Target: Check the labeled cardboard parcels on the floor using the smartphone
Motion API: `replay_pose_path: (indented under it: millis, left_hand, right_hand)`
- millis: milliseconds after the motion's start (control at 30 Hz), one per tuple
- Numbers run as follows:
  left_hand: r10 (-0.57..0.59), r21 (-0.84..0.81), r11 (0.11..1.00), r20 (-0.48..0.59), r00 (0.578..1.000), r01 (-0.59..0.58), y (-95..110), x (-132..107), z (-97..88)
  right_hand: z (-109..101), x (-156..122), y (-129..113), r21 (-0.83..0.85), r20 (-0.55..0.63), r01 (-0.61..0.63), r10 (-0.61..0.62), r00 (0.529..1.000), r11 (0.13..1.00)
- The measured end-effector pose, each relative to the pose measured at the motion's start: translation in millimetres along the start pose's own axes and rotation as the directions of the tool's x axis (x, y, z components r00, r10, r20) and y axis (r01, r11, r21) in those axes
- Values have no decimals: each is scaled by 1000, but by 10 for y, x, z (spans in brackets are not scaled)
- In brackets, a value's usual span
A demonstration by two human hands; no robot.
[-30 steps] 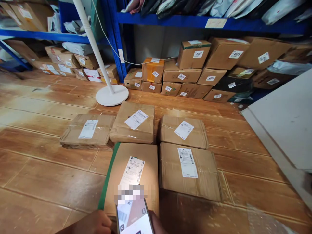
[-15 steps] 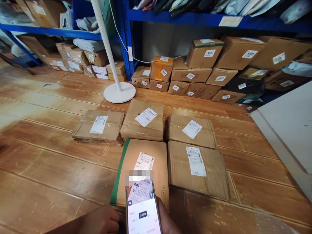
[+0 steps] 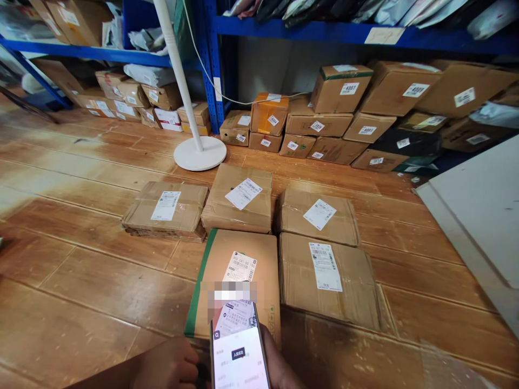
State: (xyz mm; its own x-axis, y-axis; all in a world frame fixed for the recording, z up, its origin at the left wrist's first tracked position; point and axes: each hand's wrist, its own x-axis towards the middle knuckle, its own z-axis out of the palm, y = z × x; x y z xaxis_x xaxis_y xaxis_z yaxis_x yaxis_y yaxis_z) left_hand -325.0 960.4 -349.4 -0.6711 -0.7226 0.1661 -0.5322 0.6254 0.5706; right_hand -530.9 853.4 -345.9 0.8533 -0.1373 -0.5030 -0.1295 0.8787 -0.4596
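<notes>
A smartphone (image 3: pixel 239 359) is gripped in my right hand (image 3: pixel 278 362) at the bottom centre, its lit screen facing up. The upper part of that screen shows a shipping label; a small dark message box sits lower down. Beyond the phone lies a carton with a green edge strip (image 3: pixel 206 270), partly covered by the phone and a blurred patch. A white label (image 3: pixel 242 266) is stuck on the carton's top. My left hand (image 3: pixel 168 364) rests to the left of the phone, apart from it, its fingers curled in with nothing visible in them.
Around the green-edged carton lie several taped boxes, among them one at left (image 3: pixel 186 208), one behind (image 3: pixel 219 200) and one at right (image 3: pixel 357 281). A white pole on a round base (image 3: pixel 200 154) stands before blue shelving (image 3: pixel 284 26). A white panel (image 3: pixel 482 189) slants in at right.
The view has shifted very slightly. My hands, the phone and the boxes keep the same arrangement, and the dark message box still shows on the screen.
</notes>
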Motion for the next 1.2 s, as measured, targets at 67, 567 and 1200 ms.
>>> replay_pose_path:
  millis: [67, 567, 1200]
  left_hand:
    - [6, 3, 1000, -4, 1000, -6, -7, 6, 12]
    - [-1, -53, 999, -15, 1000, 0, 4, 52, -22]
    - [4, -78, 997, -43, 999, -8, 3, 176, -130]
  right_hand:
    - [8, -10, -11, 9, -10, 3, -3, 1000, 1000]
    - [59, 236, 189, 184, -42, -8, 16, 999, 983]
    - [75, -593, -559, -114, 28, 165, -163, 986, 980]
